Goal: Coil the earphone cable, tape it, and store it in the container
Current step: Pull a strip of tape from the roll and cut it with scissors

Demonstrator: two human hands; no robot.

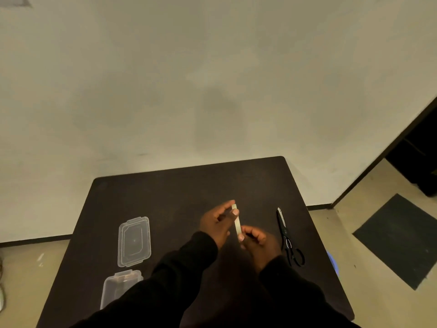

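Two hands pinched tape strip: left hand far end, right hand near end. Judged it light, floppy, sticky; ends safest. Cable unseen.

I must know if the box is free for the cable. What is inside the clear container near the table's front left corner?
The container shows something brownish at its far end; unclear what. A dark sleeve covers its near part. Its lid lies apart.

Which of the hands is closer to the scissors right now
The right hand. It sits just left of the scissors in the picture, pinching the tape strip's lower end. The left hand is farther off, beyond the strip.
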